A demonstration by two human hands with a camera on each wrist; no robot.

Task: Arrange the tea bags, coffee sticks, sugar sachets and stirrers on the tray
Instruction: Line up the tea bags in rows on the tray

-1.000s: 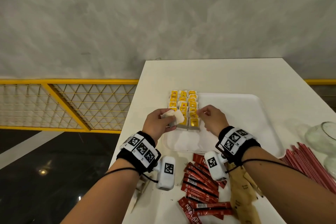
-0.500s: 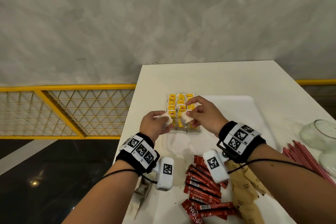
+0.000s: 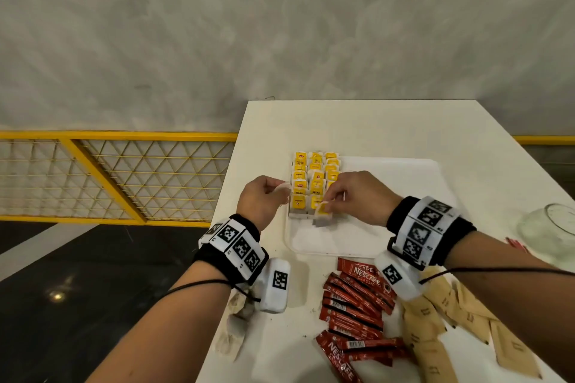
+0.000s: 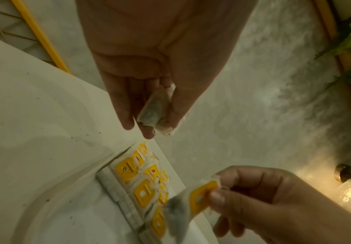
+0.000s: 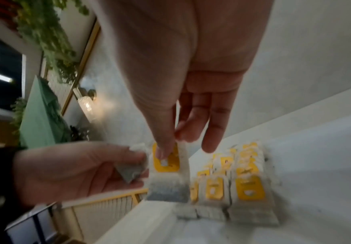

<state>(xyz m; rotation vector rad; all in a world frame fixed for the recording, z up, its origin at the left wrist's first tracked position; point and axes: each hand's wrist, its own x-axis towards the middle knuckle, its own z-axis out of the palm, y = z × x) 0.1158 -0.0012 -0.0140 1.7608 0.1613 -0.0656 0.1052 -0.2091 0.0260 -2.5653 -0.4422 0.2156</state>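
Note:
A white tray (image 3: pixel 389 236) carries three rows of yellow-tagged tea bags (image 3: pixel 315 177) along its left side. My right hand (image 3: pixel 326 205) pinches one tea bag (image 3: pixel 322 213) by its top, between thumb and fingers, at the near end of the rows; in the right wrist view this bag (image 5: pixel 167 166) hangs just in front of them. My left hand (image 3: pixel 275 196) hovers by the tray's left edge and holds a folded tea bag (image 4: pixel 157 113) between thumb and fingers.
Red coffee sticks (image 3: pixel 354 298) and brown sugar sachets (image 3: pixel 441 320) lie on the white table in front of the tray. Red stirrers (image 3: pixel 516 247) and a glass jar (image 3: pixel 550 230) are at the right. Loose tea bags (image 3: pixel 236 320) lie at the table's left edge.
My right hand reached over to the left hand, took a tea bag and brought it back to the near end of the rows. The left hand moved slightly left.

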